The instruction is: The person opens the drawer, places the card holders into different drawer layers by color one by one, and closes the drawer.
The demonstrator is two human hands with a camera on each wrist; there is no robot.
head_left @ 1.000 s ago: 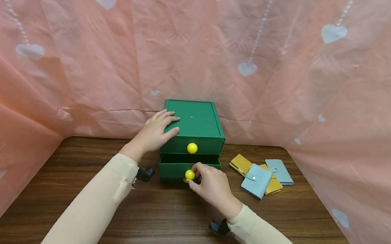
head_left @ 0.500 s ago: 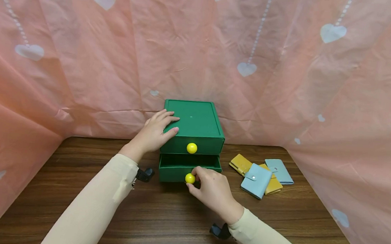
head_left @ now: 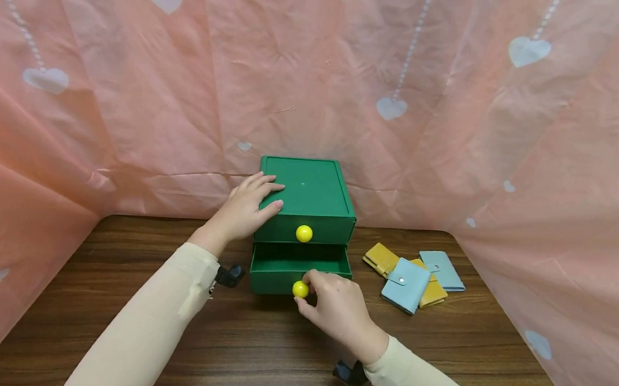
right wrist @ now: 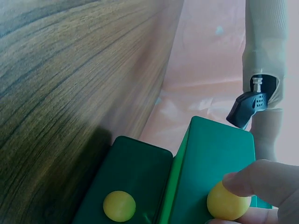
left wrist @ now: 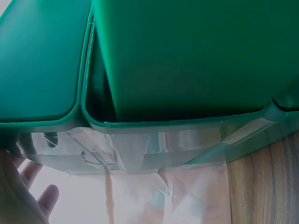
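"As you hold the middle drawer of the green 3-tier cabinet, what differs from 1 second ago?"

"You have it farther out. Its front panel sits nearer to you, and more of the green floor inside shows, against the narrow dark slot of 1 second ago."

"And for your work, that means what?"

"You are probably partway through opening it: the gap is wide enough for you to look into, but you can't tell from here how much travel remains."

"How do your 2 hands stand?"

"Your right hand pinches the drawer's yellow ball knob between thumb and index finger. Your left hand grasps nothing; its fingers lie extended over the cabinet's top at the left edge, likely bracing it against your pull."

"Which way does your drawer point?"

"Its knobbed front faces you, with the opening upward. The front panel's long axis runs left to right across you; the drawer slides front to back. Its rear is hidden inside the cabinet, so you can't tell whether depth or width is greater overall."

"Is it surely the middle tier?"

"Yes: you see the top drawer closed above it, and your right wrist view shows the bottom drawer set back, closest to the wooden desk."
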